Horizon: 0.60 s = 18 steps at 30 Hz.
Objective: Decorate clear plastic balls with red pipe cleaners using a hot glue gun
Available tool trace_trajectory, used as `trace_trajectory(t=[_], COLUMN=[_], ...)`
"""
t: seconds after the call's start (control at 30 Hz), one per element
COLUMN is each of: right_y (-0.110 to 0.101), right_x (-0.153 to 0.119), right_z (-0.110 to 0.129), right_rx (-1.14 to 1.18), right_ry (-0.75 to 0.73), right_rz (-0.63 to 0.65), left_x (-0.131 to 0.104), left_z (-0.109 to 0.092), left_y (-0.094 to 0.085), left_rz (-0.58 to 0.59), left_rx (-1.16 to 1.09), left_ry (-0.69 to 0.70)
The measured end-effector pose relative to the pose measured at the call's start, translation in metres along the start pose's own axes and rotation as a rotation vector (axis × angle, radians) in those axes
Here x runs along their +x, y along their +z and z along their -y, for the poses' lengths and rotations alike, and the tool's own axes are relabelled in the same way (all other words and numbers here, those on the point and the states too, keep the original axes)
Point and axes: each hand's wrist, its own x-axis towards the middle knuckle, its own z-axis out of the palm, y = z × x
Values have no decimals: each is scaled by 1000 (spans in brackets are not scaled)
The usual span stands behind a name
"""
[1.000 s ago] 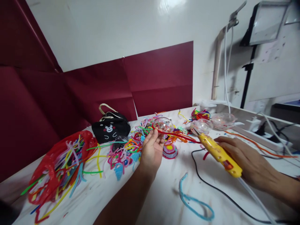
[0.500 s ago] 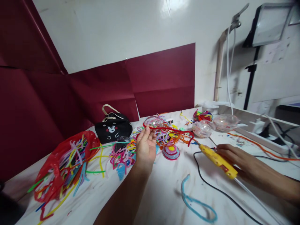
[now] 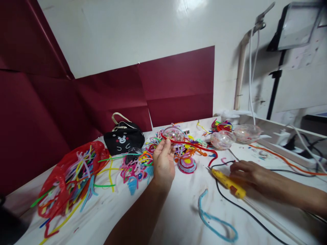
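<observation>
My left hand (image 3: 164, 163) is raised near the middle, its thumb and fingers pinching a red pipe cleaner (image 3: 190, 143). The strip runs to the right and bends down at its end. Close to that end is the metal tip of a yellow hot glue gun (image 3: 228, 183), with a pale glue stick (image 3: 268, 214) out of its rear. My right hand (image 3: 251, 175) is closed at the gun's far side, and the grip itself is hidden. Behind my left fingers is a clear plastic dome (image 3: 173, 133). A coiled pipe-cleaner disc (image 3: 187, 164) with a yellow centre lies beside that hand.
A red plastic bag (image 3: 55, 177) of pipe cleaners and a black bag (image 3: 124, 139) stand left. Tangled pipe cleaners (image 3: 133, 166) spread mid-table. A blue pipe cleaner (image 3: 214, 221) lies in front. Clear domes (image 3: 222, 139), a black cord (image 3: 242, 211) and a power strip (image 3: 293, 149) are right.
The glue gun has moved down and left, its tip dropping towards the table. My left hand has shifted slightly right and down, and the red pipe cleaner's free end hangs lower.
</observation>
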Motion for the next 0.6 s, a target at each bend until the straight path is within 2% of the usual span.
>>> trace_trajectory(t=[0.03,0.07,0.17,0.23,0.27,0.33,0.43,0.6], right_y=[-8,-15,-29,-30,-29,-25,-15,1], right_x=[5,13,43,67,78,98,117,128], right_z=[3,8,31,47,54,63,67,67], right_rx=[50,73,85,111,142,232,457,863], right_ry=[-38,-32,14,18,26,61,200,370], right_rz=[83,59,-217,-321,-331,-295,-217,-156], left_x=[-1,-2,-7,-11,-12,-15,-16,-18], left_z=[1,2,6,8,9,11,12,13], left_y=[0,0,2,3,4,4,4,3], left_rz=[16,31,50,57,60,67,96,158], left_rx=[8,16,39,52,59,78,105,111], left_ry=[7,11,11,5,1,-6,9,-5])
